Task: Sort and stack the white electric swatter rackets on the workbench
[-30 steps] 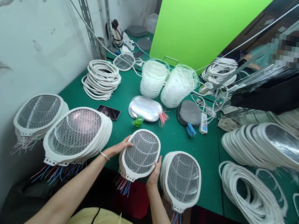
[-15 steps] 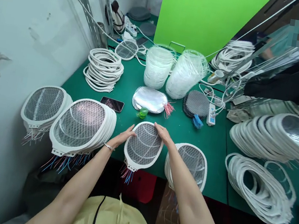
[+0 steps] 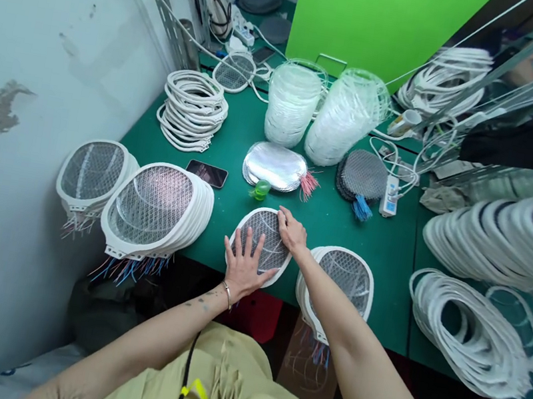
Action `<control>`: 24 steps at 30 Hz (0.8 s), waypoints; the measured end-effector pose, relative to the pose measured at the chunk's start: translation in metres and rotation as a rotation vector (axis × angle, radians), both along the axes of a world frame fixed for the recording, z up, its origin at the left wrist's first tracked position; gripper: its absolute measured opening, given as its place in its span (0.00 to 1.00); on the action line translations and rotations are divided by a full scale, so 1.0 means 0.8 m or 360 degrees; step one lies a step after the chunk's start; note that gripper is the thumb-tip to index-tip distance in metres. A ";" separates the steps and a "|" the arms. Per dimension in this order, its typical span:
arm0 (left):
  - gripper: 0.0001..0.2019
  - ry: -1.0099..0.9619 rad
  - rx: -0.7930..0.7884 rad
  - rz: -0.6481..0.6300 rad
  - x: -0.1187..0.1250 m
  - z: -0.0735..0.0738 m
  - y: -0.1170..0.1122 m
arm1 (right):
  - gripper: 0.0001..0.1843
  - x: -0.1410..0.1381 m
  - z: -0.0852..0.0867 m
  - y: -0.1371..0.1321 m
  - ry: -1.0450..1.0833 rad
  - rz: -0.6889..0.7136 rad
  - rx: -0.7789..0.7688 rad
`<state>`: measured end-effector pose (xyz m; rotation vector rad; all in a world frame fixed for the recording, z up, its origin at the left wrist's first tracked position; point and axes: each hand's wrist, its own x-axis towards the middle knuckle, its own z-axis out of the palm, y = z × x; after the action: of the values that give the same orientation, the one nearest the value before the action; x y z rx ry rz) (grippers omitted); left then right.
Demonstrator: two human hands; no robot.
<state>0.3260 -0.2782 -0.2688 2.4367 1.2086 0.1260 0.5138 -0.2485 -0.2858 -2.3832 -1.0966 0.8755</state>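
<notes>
A mosquito racket head [image 3: 267, 240], oval with a white rim and grey wire mesh, lies on the green table in front of me. My left hand [image 3: 244, 267] rests flat on its mesh with fingers spread, covering the lower part. At the upper right edge, my right hand [image 3: 292, 232] has its fingers bent over the rim. To the right, partly behind my right forearm, is a stack of similar racket heads [image 3: 345, 281]. Two more stacks stand at left, a large one [image 3: 151, 205] and a smaller one [image 3: 93, 172], with red and blue wires hanging below.
Farther back are silver mesh sheets [image 3: 276, 166], a small green object [image 3: 260, 190], dark mesh sheets [image 3: 364, 173] and two stacks of clear oval rings [image 3: 291, 106]. A phone [image 3: 206, 174] lies left. White frames [image 3: 470, 333] pile up right; a power strip [image 3: 390, 195] sits nearby.
My left hand has moved from the racket head's left rim onto its mesh, fingers spread. My right hand stays at the upper right rim, its fingers more bent. The view has shifted slightly.
</notes>
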 end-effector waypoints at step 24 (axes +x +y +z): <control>0.42 -0.0090 -0.0240 0.0112 -0.007 0.016 0.025 | 0.27 0.006 0.004 -0.020 0.0213 -0.0524 0.0278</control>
<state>0.3201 -0.2581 -0.2558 2.2476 1.2328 0.1191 0.5184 -0.2648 -0.2829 -2.2375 -0.6734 0.7747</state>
